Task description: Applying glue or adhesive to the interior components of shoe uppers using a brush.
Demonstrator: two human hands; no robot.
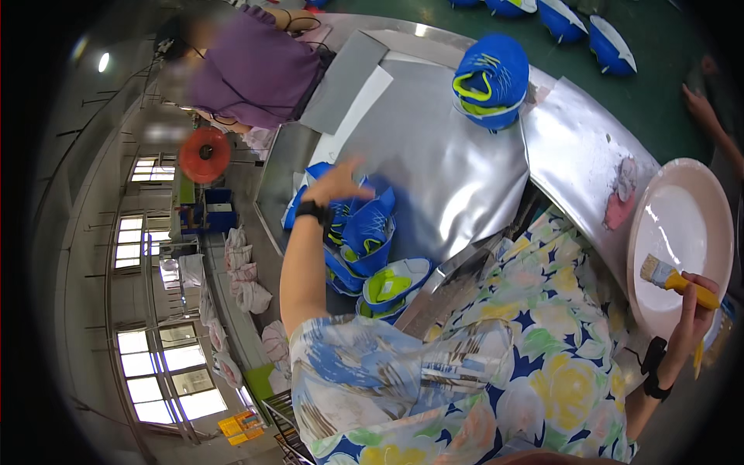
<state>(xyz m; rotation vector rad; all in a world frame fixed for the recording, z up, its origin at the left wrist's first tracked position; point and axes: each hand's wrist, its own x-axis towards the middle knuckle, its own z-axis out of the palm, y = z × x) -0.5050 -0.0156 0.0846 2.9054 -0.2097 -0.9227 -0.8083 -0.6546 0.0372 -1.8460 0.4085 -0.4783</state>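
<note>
My left hand [339,184] reaches over a pile of blue shoe uppers [367,231] with lime-green linings on the left of the metal table. Its fingers are spread and slightly blurred, and I see nothing held in them. My right hand [685,329] grips a paintbrush [701,292] by its yellow handle. The pale bristles point left, over the inside of a wide whitish basin [645,186]. Another blue upper [490,77], apparently stacked on one more, stands at the far side of the table.
The metal-covered table [442,155] has a grey sheet [343,81] at its far left. A pinkish smear [618,209] marks the surface beside the basin. Beyond, several uppers lie on a green surface [535,46]. A person in purple [252,70] sits at the far left.
</note>
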